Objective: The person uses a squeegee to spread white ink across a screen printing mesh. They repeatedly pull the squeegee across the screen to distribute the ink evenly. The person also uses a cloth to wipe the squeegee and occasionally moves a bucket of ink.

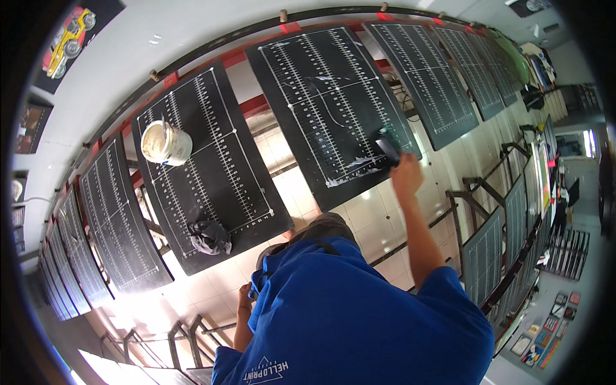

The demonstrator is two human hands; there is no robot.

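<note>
In front of me lies a black board [301, 138] marked with white ruled lines and ticks, with whitish smears at its near edge. Over its right near corner, my right hand [405, 174] is closed on a dark, broad-headed hand tool [387, 147]. The tool looks like a brush or scraper; its exact kind is blurred. Down beside my hip hangs my left hand [245, 298], its fingers mostly hidden against my blue shirt. On the board to the left [224, 186] stand a white bucket [168, 144] with pale residue and a crumpled dark cloth [210, 237].
More marked boards line the rack on both sides, such as one at the right [423, 80] and one at the left [122, 218]. A red and black frame [256, 106] supports them. Metal racks [478, 196] with further boards stand behind me at right, over a tiled floor [372, 218].
</note>
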